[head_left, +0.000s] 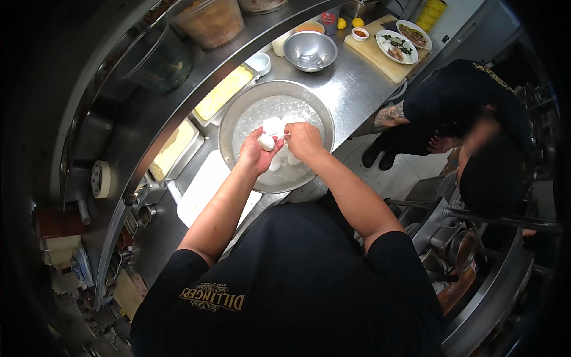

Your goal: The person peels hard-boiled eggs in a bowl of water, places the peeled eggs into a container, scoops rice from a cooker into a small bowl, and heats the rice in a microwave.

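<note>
My left hand (253, 157) cradles a smooth white egg (266, 142) in its fingers, over a wide round metal pan (227, 129). Close beside it, the bent fingers of my right hand (307, 139) point down into the pan. Whether they pinch something is hidden behind the hand. More white eggs (271, 125) sit together in the pan below and around both hands. Clear liquid with bubbles (285, 105) covers the pan's floor. The pan rests on a stainless steel counter (352, 93).
Left of the pan are a white board (200, 196) and metal trays of yellow food (225, 91). A steel bowl (311, 51) stands beyond. At the back right, plated food (397, 47) sits on a cutting board (379, 67). Another person (464, 98) bends at the right. An overhead shelf (178, 107) runs along the left.
</note>
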`<act>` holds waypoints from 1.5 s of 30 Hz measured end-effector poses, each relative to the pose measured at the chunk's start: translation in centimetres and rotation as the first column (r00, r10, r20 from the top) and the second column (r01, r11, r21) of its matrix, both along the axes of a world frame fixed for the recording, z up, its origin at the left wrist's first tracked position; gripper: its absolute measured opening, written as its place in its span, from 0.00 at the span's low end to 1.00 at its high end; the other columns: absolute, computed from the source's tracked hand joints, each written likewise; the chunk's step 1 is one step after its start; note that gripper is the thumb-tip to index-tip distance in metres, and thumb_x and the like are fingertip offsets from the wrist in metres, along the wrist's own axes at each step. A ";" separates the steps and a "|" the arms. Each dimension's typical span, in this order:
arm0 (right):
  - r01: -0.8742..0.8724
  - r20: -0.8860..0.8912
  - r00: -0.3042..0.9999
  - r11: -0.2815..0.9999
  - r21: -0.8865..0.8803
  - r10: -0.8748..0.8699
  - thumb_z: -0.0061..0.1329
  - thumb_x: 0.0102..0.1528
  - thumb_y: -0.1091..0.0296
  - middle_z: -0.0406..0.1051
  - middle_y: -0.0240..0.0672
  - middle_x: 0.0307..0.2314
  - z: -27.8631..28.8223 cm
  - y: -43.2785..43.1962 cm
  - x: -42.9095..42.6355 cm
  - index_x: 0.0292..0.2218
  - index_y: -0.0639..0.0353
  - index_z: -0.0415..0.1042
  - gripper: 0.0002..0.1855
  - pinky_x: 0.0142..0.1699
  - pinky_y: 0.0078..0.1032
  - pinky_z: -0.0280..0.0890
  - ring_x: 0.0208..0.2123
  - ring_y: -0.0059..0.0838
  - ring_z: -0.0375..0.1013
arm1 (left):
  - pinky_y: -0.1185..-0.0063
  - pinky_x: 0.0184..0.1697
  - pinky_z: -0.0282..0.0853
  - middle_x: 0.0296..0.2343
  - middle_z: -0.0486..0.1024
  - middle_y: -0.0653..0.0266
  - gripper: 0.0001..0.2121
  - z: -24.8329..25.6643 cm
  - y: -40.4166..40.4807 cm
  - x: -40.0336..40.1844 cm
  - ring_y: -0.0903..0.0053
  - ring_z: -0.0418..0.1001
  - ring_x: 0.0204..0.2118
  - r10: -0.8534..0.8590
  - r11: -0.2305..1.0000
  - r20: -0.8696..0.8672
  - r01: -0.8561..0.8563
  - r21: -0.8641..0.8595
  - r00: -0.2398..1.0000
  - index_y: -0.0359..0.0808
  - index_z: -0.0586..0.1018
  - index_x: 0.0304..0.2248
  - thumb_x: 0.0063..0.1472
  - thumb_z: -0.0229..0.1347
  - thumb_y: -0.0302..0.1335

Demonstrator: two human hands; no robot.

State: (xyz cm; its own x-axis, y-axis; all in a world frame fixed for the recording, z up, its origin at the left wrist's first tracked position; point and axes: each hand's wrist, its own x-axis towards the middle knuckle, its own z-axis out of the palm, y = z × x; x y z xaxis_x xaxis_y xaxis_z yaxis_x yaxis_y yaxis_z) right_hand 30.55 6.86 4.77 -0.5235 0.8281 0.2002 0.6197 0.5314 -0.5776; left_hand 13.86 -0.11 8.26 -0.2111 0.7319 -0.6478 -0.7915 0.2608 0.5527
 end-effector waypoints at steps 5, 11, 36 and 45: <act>0.030 -0.130 0.992 0.988 0.153 -0.010 0.57 0.61 0.60 0.77 0.42 0.27 2.7 -3.5 -2.0 0.32 0.60 0.80 0.12 0.40 0.46 0.72 0.34 0.50 0.78 | 0.62 0.48 0.80 0.43 0.75 0.48 0.16 -1.9 -0.1 -1.7 0.60 0.78 0.41 -0.032 0.999 0.087 0.033 -0.019 0.996 0.28 0.67 0.55 0.77 0.49 0.32; -0.011 -0.122 0.991 0.963 0.268 0.046 0.54 0.64 0.61 0.73 0.44 0.28 3.0 -5.3 -3.3 0.30 0.61 0.76 0.14 0.38 0.46 0.71 0.34 0.48 0.74 | 0.61 0.52 0.79 0.49 0.76 0.46 0.18 -4.9 0.2 -2.4 0.61 0.79 0.48 -0.017 0.999 0.055 0.014 0.046 0.998 0.25 0.67 0.57 0.76 0.50 0.31; -0.142 -0.280 0.937 0.959 0.245 0.210 0.48 0.62 0.65 0.76 0.47 0.31 1.0 -4.7 -4.2 0.33 0.58 0.77 0.09 0.45 0.48 0.70 0.37 0.53 0.75 | 0.62 0.71 0.63 0.62 0.74 0.48 0.30 -8.0 -0.4 -3.8 0.58 0.72 0.65 -0.337 0.884 0.036 0.303 0.356 0.941 0.26 0.69 0.65 0.81 0.37 0.45; -0.019 -0.085 0.995 0.961 0.277 0.044 0.52 0.57 0.64 0.76 0.43 0.33 1.3 -5.5 -4.6 0.33 0.60 0.78 0.09 0.45 0.41 0.74 0.40 0.45 0.76 | 0.62 0.66 0.71 0.57 0.76 0.51 0.27 -6.7 -0.6 -3.9 0.61 0.76 0.61 -0.298 0.921 -0.042 0.299 0.252 0.954 0.29 0.70 0.60 0.79 0.47 0.48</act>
